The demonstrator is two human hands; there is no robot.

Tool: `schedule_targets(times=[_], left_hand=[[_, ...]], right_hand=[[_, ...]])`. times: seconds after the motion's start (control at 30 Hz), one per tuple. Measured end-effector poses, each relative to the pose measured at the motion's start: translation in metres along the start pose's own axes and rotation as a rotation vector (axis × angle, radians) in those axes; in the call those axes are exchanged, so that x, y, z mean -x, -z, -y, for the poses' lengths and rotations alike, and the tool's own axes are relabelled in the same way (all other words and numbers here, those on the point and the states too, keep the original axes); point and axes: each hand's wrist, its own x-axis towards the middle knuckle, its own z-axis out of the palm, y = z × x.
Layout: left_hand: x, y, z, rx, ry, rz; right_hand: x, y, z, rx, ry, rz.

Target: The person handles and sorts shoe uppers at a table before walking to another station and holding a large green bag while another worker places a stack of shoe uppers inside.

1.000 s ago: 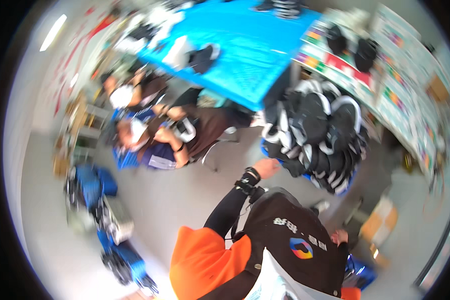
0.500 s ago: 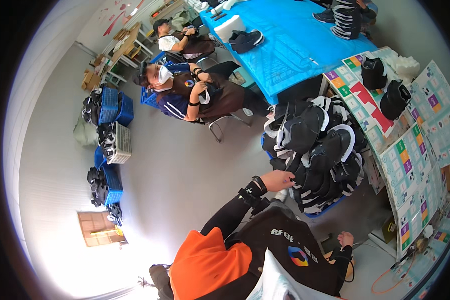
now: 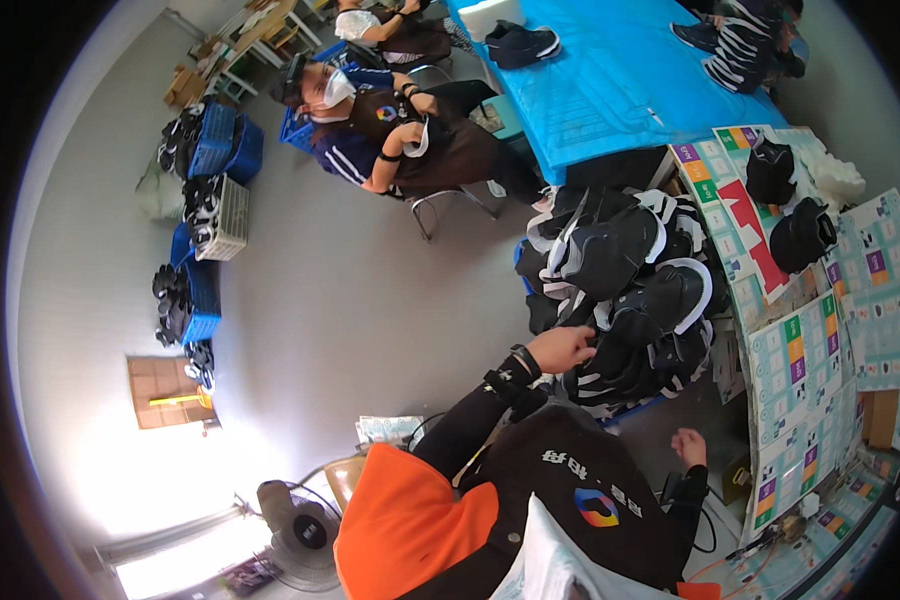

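At the near left edge of a heap of black-and-white shoe uppers (image 3: 610, 250), my left hand (image 3: 562, 350) reaches in with its fingers bent together against the pile. What lies between its fingertips is hidden among the dark pieces. My right hand (image 3: 688, 448) hangs lower down to the right, apart from the heap, with nothing in it and its fingers loosely apart. Dark bands circle both wrists. The blue basket (image 3: 638, 409) under the heap shows only at its rim.
A workbench (image 3: 795, 400) covered with printed sheets stands at right, bearing two black shoe uppers (image 3: 802, 235). Beyond the heap is a blue-covered table (image 3: 610, 110). A masked co-worker (image 3: 410, 150) sits at far left of it. Stacked baskets (image 3: 222, 220) line the left wall; a fan (image 3: 300, 530) stands lower left.
The view has shifted, bringing the fan into sight. My left hand stays at the heap's near left edge, its fingers more bent. My right hand stays free, beside my apron.
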Motion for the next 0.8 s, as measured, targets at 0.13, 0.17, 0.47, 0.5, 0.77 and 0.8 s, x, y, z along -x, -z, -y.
schedule_targets(times=[0.13,0.17,0.47,0.5,0.77,0.8], left_hand=[[0.042,0.022,-0.029,1.946,-0.403,-0.024],[0.058,0.03,-0.039,2.212,-0.416,-0.392],[0.104,-0.057,-0.095,-0.658,0.765,-0.984],[0.112,-0.069,-0.102,-0.347,0.827,-0.739],[0.115,-0.183,-0.136,-1.089,0.566,-1.033],[0.113,-0.187,-0.139,-0.994,0.67,-0.933]], right_hand=[[0.038,-0.004,0.159,-1.367,0.229,0.513],[0.036,0.001,0.184,-1.432,0.289,0.481],[0.0,0.032,0.274,-0.157,0.462,0.4],[-0.017,0.028,0.258,0.147,0.627,0.217],[-0.029,0.043,0.207,0.334,0.656,0.392],[-0.034,0.048,0.201,0.34,0.656,0.387]])
